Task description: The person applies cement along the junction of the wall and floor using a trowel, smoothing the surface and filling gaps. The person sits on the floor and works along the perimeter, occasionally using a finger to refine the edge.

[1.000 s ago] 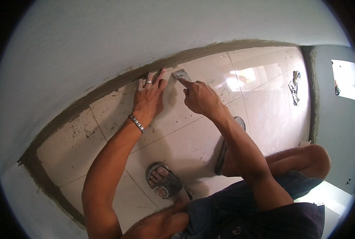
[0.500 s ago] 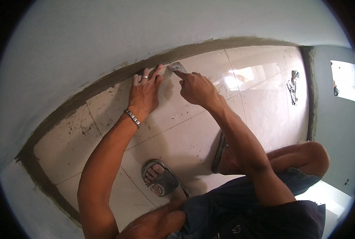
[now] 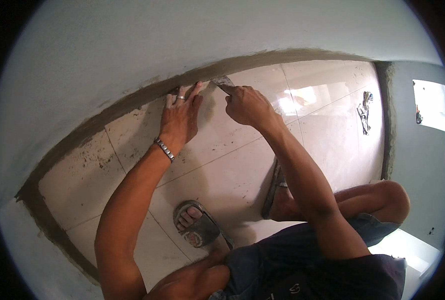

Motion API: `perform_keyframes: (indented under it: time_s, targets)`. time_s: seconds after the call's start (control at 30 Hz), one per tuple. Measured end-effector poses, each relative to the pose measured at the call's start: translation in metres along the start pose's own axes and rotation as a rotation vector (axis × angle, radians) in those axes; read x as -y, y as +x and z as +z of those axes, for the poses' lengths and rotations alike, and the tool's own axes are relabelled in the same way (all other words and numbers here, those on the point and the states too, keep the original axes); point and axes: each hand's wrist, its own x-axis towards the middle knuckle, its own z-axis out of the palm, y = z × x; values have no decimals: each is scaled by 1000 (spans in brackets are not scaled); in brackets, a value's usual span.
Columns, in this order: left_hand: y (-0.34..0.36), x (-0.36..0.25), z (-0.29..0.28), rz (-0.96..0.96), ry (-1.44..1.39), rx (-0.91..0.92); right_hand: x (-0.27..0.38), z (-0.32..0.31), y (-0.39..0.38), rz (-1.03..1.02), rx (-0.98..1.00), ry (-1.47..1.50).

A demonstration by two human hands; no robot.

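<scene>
My left hand (image 3: 181,117) lies on the pale tiled floor (image 3: 222,155) with its fingers apart, fingertips at the foot of the wall beside a grey mortar band (image 3: 122,102); a ring and a metal bracelet show on it. Just right of those fingertips is a small flat metal scraper (image 3: 221,80), its blade low against the tile edge by the mortar. My right hand (image 3: 247,107) is closed on the scraper's handle, index finger along it. Whether my left fingers press on anything small is hidden.
A crumpled dark-and-white cloth or scrap (image 3: 365,112) lies at the right. A side wall (image 3: 412,150) with a bright rectangle rises beyond it, and another mortar band (image 3: 57,240) edges the left wall. My sandalled feet (image 3: 195,225) and bent knees are below my hands.
My right hand and the scraper have moved up toward the wall and slightly left. My left hand has shifted a little up and left, as has much of the view.
</scene>
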Motion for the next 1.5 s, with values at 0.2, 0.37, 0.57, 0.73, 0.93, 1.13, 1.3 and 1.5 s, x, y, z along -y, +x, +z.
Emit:
perform_keyframes:
  time_s: [0.2, 0.37, 0.57, 0.73, 0.93, 1.13, 1.3, 1.5]
  targets:
    - [-1, 0, 8, -18, -64, -100, 19, 22, -21, -83, -109, 74]
    - [-1, -3, 4, -22, -55, -89, 25, 16, -16, -80, -67, 68]
    - [-3, 0, -2, -21, -85, -32, 23, 18, -9, -88, -66, 68]
    - [-16, 4, 2, -34, -197, -123, 28, 13, -10, -46, -44, 129]
    - [-39, 15, 13, -8, -343, -212, -2, -3, -7, -64, 79, 27]
    - [-49, 17, 27, -3, -318, -286, 13, 9, -45, -73, 98, 221]
    - [-44, 8, 21, -21, -319, -273, 27, 10, -26, -59, 59, 324]
    - [-45, 7, 24, -10, -264, -274, 37, 18, -35, -108, 17, 288]
